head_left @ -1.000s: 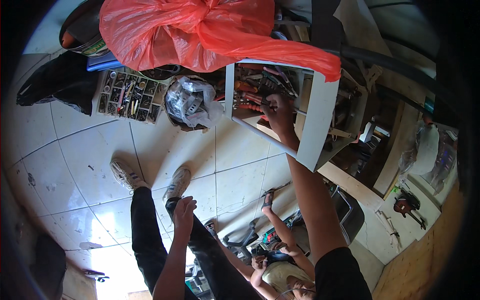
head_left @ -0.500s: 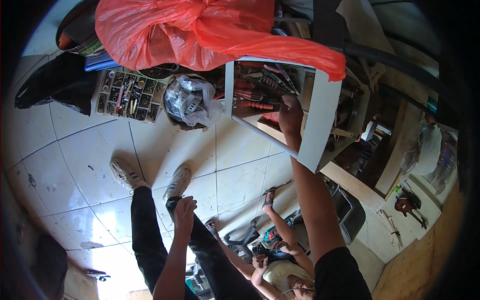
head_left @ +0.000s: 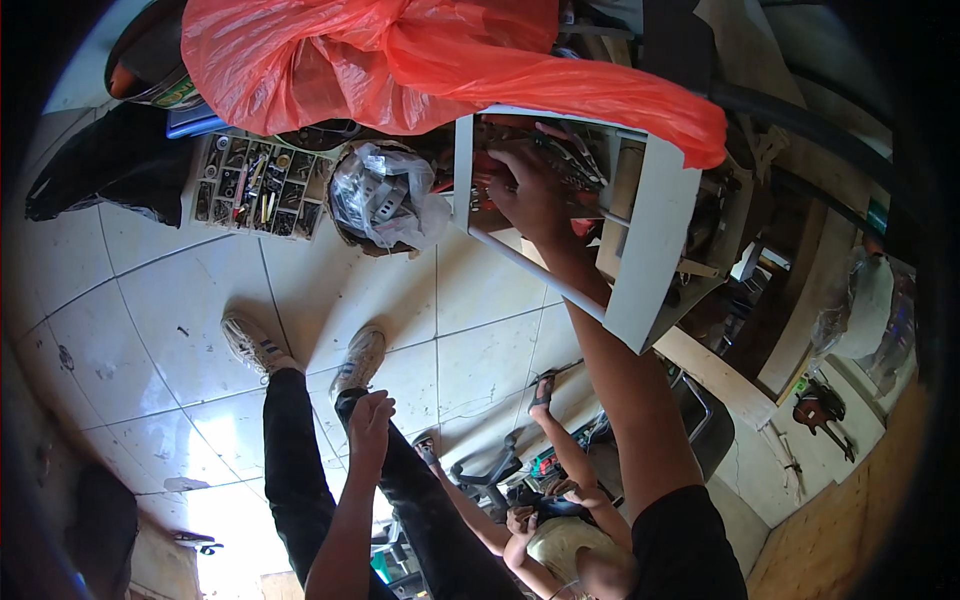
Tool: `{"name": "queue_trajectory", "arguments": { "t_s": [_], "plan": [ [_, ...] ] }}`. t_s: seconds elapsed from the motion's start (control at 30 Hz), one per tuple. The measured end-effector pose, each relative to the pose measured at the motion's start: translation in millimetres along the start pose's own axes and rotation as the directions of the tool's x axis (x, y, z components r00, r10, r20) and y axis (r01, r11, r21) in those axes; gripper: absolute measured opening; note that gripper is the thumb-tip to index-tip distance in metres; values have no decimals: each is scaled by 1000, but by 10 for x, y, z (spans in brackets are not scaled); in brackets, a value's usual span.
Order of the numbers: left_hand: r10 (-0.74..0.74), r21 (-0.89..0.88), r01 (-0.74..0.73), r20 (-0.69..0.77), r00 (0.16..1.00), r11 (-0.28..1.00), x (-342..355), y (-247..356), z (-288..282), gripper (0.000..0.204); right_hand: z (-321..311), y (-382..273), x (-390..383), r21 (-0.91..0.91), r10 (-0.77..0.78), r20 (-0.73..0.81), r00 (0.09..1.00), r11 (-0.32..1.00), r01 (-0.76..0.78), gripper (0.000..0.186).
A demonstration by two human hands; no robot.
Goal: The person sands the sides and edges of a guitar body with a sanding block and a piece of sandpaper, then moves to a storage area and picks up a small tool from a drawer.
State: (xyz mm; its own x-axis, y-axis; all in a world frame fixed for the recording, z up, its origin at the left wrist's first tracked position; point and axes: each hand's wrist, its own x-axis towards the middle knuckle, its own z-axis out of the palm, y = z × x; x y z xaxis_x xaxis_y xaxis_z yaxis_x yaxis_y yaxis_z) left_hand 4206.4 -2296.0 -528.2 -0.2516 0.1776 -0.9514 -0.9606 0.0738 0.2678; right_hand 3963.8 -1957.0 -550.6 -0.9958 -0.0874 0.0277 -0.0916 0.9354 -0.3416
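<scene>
My right hand (head_left: 532, 197) reaches into a pale open-fronted box (head_left: 648, 245) full of hand tools. Its thumb and fingers look apart over red-handled tools (head_left: 482, 190), and no tool shows in its grasp. Part of the fingers is lost among the dark tools. Beside it lie pliers (head_left: 575, 150) with pinkish handles. Away from the box, my left hand (head_left: 370, 420) hangs above my leg with its fingers curled in, and nothing shows in it.
A red plastic bag (head_left: 440, 65) drapes over the box's top edge. Left of the box stand a round container with a clear bag of metal parts (head_left: 385, 200) and a compartment tray (head_left: 262, 190) of small parts. Another person (head_left: 570, 545) sits low behind my right arm.
My right hand has moved left inside the box, from the pliers to the red-handled tools. My left hand stays almost where it was. The view has shifted slightly.
</scene>
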Motion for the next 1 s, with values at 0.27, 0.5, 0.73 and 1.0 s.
{"name": "queue_trajectory", "arguments": {
  "t_s": [0.27,0.5,0.73,1.0],
  "plan": [
    [-20,62,16,56,998,998,2,-5,-68,44,38,-55,-66,60,5,82,997,998,-10,30],
    [-8,44,6,50,999,999,4,-7,-104,45,-169,67,-105,-19,115,114,987,993,-114,37],
    [-2,37,0,68,998,999,-36,-9,-123,46,-90,296,-114,-328,161,99,982,937,-121,46],
    [-1,46,-2,68,998,999,-22,-22,-126,47,8,366,-397,-151,168,23,986,975,-163,35]
  ]
}}
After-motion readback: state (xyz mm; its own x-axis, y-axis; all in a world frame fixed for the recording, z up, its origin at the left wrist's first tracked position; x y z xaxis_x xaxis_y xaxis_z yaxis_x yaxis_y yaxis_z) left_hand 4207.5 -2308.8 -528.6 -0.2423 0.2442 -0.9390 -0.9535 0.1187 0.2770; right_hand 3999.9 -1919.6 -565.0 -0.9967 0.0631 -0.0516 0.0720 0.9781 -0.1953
